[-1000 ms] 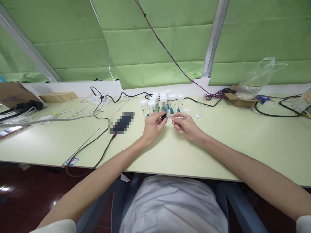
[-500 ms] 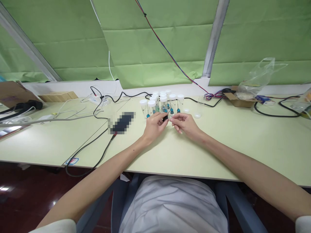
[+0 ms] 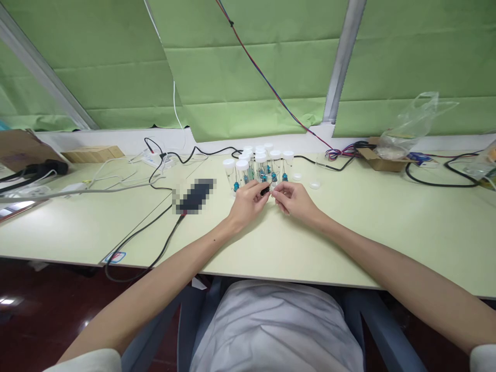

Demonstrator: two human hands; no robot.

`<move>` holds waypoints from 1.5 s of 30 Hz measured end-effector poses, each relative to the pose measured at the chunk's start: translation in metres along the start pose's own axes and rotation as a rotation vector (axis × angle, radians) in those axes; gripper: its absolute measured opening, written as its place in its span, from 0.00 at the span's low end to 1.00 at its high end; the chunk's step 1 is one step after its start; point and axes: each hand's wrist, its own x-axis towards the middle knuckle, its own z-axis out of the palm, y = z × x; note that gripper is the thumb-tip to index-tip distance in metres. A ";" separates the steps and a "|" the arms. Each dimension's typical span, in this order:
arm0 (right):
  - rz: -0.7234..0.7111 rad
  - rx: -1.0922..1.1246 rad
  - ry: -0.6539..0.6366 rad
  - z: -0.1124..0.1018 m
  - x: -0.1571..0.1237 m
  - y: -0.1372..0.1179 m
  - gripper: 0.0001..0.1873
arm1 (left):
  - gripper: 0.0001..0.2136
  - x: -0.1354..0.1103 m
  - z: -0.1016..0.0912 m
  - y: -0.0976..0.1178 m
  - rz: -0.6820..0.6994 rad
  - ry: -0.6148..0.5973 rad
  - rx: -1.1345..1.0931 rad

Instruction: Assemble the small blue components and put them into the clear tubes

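My left hand (image 3: 248, 205) is closed on a small black piece (image 3: 265, 190), holding it just above the table. Close beside it, the thumb and fingertips of my right hand (image 3: 293, 200) are pinched together at the piece's right side. Whatever lies between those right fingertips is too small to make out. Just beyond both hands stands a cluster of clear vials (image 3: 229, 174) with white caps, several of them with blue-green parts inside. Two loose white caps (image 3: 315, 184) lie on the table to the right of the vials.
On the pale table (image 3: 248, 253) a blurred dark device (image 3: 196, 196) lies left of my hands, with a black cable running from it. Further left are white cables and a cardboard box (image 3: 93, 154). An open carton (image 3: 377, 157) with a plastic bag stands at the back right.
Both hands have shifted very slightly, staying close together at the black piece. The vials and loose caps have stayed in place.
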 end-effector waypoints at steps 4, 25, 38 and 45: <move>-0.124 -0.215 0.027 -0.002 -0.001 0.000 0.11 | 0.07 0.000 0.000 0.001 0.004 -0.019 0.018; -0.264 -0.490 0.059 -0.003 0.000 0.003 0.08 | 0.07 0.000 0.000 0.002 0.009 -0.058 0.057; -0.231 -0.511 0.026 -0.003 0.000 0.002 0.11 | 0.08 0.000 0.000 0.002 0.003 -0.084 0.060; -0.236 -0.512 0.009 -0.003 0.001 0.004 0.12 | 0.08 0.000 0.000 0.003 -0.006 -0.090 0.060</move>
